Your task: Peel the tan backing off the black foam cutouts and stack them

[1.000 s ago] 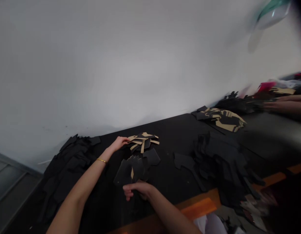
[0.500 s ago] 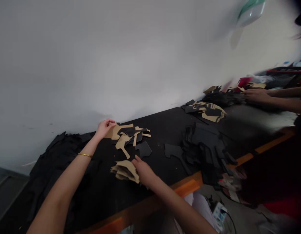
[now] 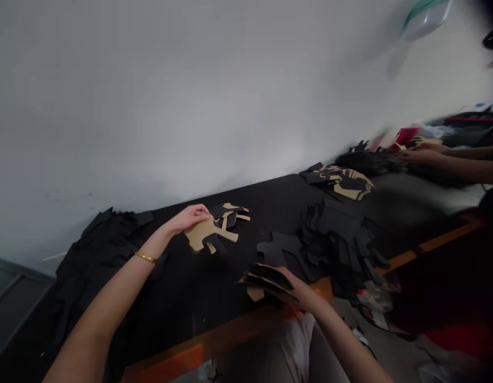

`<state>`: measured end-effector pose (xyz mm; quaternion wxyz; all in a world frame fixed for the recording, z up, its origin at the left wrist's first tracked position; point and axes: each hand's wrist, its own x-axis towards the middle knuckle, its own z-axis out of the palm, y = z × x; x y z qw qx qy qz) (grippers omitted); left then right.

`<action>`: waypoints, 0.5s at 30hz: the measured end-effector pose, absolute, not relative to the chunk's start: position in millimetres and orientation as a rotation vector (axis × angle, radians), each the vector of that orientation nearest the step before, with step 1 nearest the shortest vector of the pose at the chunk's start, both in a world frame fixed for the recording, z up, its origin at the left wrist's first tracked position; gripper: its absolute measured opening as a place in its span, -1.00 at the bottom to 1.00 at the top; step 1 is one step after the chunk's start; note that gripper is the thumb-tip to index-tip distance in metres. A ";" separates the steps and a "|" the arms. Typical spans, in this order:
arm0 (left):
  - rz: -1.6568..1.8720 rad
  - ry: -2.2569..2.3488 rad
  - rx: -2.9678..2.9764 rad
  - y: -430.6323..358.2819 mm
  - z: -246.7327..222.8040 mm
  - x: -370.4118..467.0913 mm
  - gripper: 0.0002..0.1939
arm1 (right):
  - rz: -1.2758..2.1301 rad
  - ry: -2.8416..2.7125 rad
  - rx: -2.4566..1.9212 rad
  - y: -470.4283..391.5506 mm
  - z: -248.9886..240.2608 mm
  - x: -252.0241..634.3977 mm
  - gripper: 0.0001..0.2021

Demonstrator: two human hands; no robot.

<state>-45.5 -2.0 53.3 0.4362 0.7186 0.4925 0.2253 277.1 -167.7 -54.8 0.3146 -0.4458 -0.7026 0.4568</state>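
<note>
My left hand (image 3: pixel 192 218), with a gold bangle at the wrist, pinches a tan cut-out sheet piece (image 3: pixel 200 233) by its upper edge; black shows beneath it. Just behind lies a small heap of tan and black cut-outs (image 3: pixel 230 215) on the black table. In my right hand (image 3: pixel 290 284), near the table's front edge, is a stack of cut-outs (image 3: pixel 266 277), dark on top with tan layers showing. Loose black cut-outs (image 3: pixel 284 246) lie beyond that hand. The fingers under the stack are hidden.
A big pile of black cut-outs (image 3: pixel 98 260) covers the left end of the table; another black pile (image 3: pixel 337 234) hangs over the front edge at right. Farther right are a tan-and-black heap (image 3: pixel 345 182) and a co-worker's hands (image 3: pixel 424 154). A wall (image 3: pixel 230 106) runs behind.
My left hand has moved right and lifted a tan cut-out from the heap. My right hand has moved right with its stack, which has turned from tan side to mostly dark side up.
</note>
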 end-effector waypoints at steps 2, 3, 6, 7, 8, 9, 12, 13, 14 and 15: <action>0.467 1.123 1.864 -12.0 52.5 -33.8 -0.72 | 1.184 -1.797 -1.087 -175.2 -61.0 287.7 -0.57; 0.431 1.084 1.901 -15.4 52.5 -29.0 -0.73 | 1.154 -1.794 -1.067 -177.7 -61.7 289.2 -0.54; 0.435 1.055 1.930 -18.0 54.4 -21.1 -0.75 | 1.070 -1.830 -1.054 -175.9 -55.1 277.5 -0.56; 0.475 1.080 1.909 -16.7 55.5 -20.8 -0.73 | 1.079 -1.857 -1.047 -172.1 -52.2 269.5 -0.60; 0.537 1.118 1.879 -14.6 56.7 -21.5 -0.70 | 1.118 -1.891 -1.038 -167.4 -49.9 260.6 -0.64; 0.613 1.155 1.843 -12.2 58.1 -23.3 -0.65 | 1.175 -1.926 -1.025 -162.3 -48.9 251.6 -0.68; 0.834 1.201 1.743 -6.5 63.4 -34.6 -0.49 | 1.367 -2.039 -0.957 -149.2 -52.3 232.4 -0.76; 0.867 1.196 1.721 -6.1 65.5 -39.8 -0.46 | 1.422 -2.076 -0.926 -146.2 -54.6 230.6 -0.78; 0.875 1.190 1.707 -6.6 67.7 -45.2 -0.46 | 1.461 -2.097 -0.906 -144.0 -56.7 231.5 -0.79; 0.857 1.188 1.699 -8.2 69.8 -50.5 -0.48 | 1.476 -2.093 -0.909 -142.5 -58.3 235.0 -0.80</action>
